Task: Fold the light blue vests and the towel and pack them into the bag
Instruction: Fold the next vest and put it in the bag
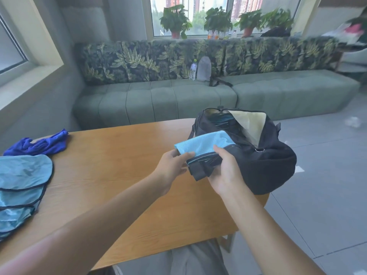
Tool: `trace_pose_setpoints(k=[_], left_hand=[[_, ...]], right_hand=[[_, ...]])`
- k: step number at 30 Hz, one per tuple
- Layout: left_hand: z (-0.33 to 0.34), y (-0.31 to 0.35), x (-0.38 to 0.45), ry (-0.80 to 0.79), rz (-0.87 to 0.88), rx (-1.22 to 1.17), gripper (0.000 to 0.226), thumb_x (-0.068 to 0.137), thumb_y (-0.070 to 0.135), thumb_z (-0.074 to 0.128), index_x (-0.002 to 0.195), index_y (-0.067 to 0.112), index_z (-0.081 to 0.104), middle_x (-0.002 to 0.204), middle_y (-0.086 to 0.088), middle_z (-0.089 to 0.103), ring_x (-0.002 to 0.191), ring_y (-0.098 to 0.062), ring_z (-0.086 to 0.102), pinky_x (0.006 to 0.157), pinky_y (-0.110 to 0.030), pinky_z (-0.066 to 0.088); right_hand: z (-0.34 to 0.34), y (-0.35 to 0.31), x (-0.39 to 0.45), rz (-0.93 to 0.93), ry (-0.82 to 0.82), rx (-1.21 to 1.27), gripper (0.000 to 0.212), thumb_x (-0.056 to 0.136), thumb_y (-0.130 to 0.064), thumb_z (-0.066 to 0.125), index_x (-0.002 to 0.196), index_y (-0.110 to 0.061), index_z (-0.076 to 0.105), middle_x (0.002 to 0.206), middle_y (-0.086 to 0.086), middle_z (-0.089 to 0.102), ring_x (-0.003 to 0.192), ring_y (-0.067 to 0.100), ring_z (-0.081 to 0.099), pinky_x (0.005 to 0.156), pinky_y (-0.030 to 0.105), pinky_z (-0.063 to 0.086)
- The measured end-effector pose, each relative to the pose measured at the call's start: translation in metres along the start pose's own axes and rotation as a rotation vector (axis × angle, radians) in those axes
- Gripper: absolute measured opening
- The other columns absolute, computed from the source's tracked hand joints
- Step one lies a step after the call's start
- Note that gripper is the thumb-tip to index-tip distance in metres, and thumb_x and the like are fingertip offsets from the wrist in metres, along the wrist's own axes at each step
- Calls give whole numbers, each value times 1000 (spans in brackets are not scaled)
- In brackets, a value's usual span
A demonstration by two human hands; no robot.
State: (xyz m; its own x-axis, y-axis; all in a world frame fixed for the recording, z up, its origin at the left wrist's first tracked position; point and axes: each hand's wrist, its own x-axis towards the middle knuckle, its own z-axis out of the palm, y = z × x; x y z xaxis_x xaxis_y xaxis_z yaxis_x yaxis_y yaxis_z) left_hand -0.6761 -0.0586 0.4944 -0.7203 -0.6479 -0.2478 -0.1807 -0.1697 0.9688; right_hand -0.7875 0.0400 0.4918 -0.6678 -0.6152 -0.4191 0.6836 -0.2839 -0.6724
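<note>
I keep the folded light blue vest (202, 144) raised at centre frame, just beside the black bag (264, 167), whose open mouth faces up to take it. My left hand (172, 169) pinches its near edge, fingers curled; my right hand (224, 171) clamps its dark trim. More light blue vests (21, 185) wait at lower left on the table (119, 175).

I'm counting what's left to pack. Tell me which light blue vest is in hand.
The folded light blue vest beside the bag, held by both hands; the other vests lie at the table's left edge.
</note>
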Motion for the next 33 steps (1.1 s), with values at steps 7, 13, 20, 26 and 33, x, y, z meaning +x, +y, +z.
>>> trace_pose_setpoints(k=[7, 13, 20, 26, 33], left_hand=[[44, 27, 42, 79, 37, -75, 35, 91, 18, 76, 104, 11, 44, 107, -20, 72, 75, -21, 76, 58, -28, 58], [77, 54, 84, 135, 110, 177, 46, 85, 30, 83, 95, 20, 40, 107, -16, 69, 70, -27, 76, 56, -32, 60], [75, 84, 138, 203, 511, 933, 21, 100, 26, 58, 109, 19, 41, 98, -2, 49, 88, -25, 50, 73, -38, 43], [72, 116, 216, -262, 657, 1669, 36, 101, 12, 50, 123, 35, 67, 156, 1, 27, 136, -30, 24, 109, -47, 39], [103, 126, 270, -303, 484, 2147, 70, 98, 6, 52, 154, 43, 33, 159, -3, 20, 136, -35, 28, 68, -36, 47]], right_hand=[[-14, -52, 29, 42, 40, -24, 39, 99, -19, 60, 134, -3, 52, 114, 20, 68, 75, 33, 73, 58, 38, 60], [-9, -101, 74, 34, 98, -102, 31, 97, -14, 62, 126, -4, 55, 97, 14, 68, 71, 25, 73, 52, 29, 56], [-11, -128, 136, 132, 149, -176, 14, 103, -8, 49, 92, -1, 53, 63, 11, 59, 36, 17, 58, 33, 19, 41], [-9, -139, 168, 197, 196, -277, 27, 105, -9, 48, 128, 5, 50, 90, 15, 60, 68, 24, 61, 44, 30, 49], [-16, -151, 182, 131, 251, -228, 21, 105, -7, 48, 124, 1, 47, 97, 18, 59, 78, 33, 63, 57, 44, 49]])
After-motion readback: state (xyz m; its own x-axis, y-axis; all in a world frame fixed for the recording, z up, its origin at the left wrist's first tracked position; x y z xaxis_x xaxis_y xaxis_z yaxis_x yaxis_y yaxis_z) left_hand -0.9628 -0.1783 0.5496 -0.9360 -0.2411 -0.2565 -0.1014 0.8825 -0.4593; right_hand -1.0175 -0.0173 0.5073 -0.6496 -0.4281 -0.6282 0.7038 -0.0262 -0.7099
